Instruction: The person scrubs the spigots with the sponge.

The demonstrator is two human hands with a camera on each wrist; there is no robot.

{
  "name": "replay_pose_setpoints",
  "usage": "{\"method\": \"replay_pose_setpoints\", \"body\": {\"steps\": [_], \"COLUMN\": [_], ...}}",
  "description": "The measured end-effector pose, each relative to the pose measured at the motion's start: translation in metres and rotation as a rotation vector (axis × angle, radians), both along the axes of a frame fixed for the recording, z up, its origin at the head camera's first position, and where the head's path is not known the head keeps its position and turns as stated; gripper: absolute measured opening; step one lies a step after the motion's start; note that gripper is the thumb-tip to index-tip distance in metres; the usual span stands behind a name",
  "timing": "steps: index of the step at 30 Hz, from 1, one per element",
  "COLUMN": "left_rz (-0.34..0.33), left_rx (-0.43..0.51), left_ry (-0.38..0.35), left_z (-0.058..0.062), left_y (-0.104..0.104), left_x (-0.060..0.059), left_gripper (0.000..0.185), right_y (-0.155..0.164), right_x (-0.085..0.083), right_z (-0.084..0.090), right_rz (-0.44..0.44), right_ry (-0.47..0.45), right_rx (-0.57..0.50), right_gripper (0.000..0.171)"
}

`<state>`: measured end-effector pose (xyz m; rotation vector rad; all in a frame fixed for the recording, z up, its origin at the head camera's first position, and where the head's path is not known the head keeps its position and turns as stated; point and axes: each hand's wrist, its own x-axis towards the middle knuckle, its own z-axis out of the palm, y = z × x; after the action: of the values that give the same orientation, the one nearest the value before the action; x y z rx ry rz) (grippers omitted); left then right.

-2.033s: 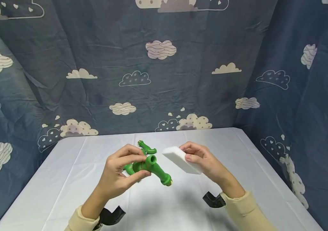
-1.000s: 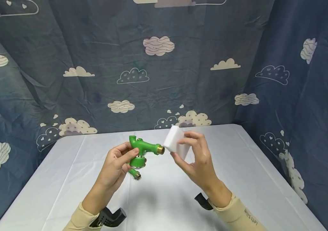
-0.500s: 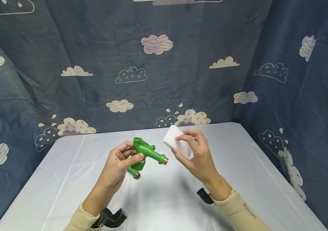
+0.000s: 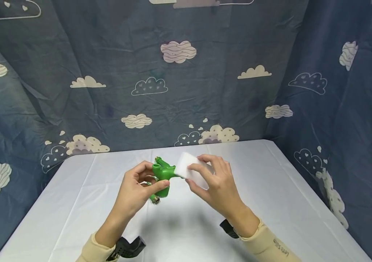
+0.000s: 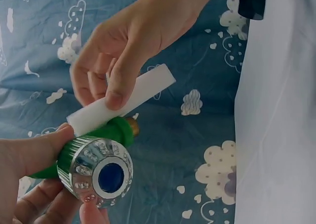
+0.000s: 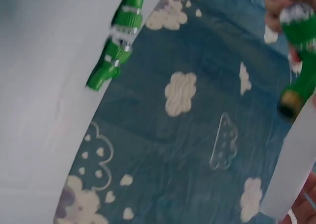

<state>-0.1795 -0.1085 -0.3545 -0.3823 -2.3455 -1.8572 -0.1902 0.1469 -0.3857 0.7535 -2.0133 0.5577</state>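
Two green hose nozzles (image 4: 162,174) (image 6: 116,48), one white sponge block (image 4: 189,170), one table (image 4: 271,189).

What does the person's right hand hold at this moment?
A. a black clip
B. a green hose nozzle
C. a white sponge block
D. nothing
C: the right hand grips a white sponge block and lays it against the green hose nozzle, which the left hand holds; the left wrist view shows the same contact.
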Motion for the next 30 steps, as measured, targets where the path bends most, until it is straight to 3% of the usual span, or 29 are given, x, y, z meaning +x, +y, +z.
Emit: {"method": "replay_pose_setpoints", "body": {"steps": [3, 6, 10, 13, 16, 19, 21, 24, 28, 30], "left_rz": [-0.031, -0.095, -0.178, -0.162, -0.105, -0.054, -0.024, 0.018, 0.019, -0.003], "left_rx": [0.02, 0.15, 0.379, 0.457, 0.48, 0.496, 0.505, 0.499, 0.423, 0.372], "left_ry": [-0.013, -0.056, -0.106, -0.092, -0.069, -0.063, -0.056, -0.041, -0.041, -0.041], "left_z": [-0.001, -0.004, -0.008, -0.012, -0.014, -0.015, -0.016, -0.016, -0.014, -0.013], "left_y": [-0.002, -0.003, 0.0, 0.005, 0.009, 0.01, 0.01, 0.009, 0.009, 0.01], "left_x": [-0.002, -0.004, -0.005, -0.006, -0.007, -0.01, -0.012, -0.014, -0.01, -0.006], "left_gripper": [0.037, 0.036, 0.033, 0.033, 0.033, 0.032, 0.031, 0.032, 0.039, 0.041], "right_y": [0.011, 0.017, 0.009, -0.002, -0.007, -0.005, -0.001, 0.003, -0.001, -0.005], "right_x": [-0.009, -0.017, -0.017, -0.01, -0.004, 0.0, 0.001, 0.005, 0.013, 0.015], "right_z": [-0.001, -0.005, -0.011, -0.013, -0.014, -0.012, -0.008, 0.0, 0.009, 0.011], "right_rz": [-0.026, 0.036, 0.312, 0.545, 0.727, 0.858, 0.904, 0.836, 0.486, 0.338], "right_ry": [-0.105, -0.332, -0.751, -1.018, -1.204, -1.302, -1.274, -1.016, -0.466, -0.246], "right_rx": [-0.092, -0.264, -0.453, -0.54, -0.642, -0.741, -0.784, -0.734, -0.42, -0.262], "right_gripper": [0.037, 0.032, 0.028, 0.028, 0.025, 0.022, 0.023, 0.024, 0.029, 0.031]}}
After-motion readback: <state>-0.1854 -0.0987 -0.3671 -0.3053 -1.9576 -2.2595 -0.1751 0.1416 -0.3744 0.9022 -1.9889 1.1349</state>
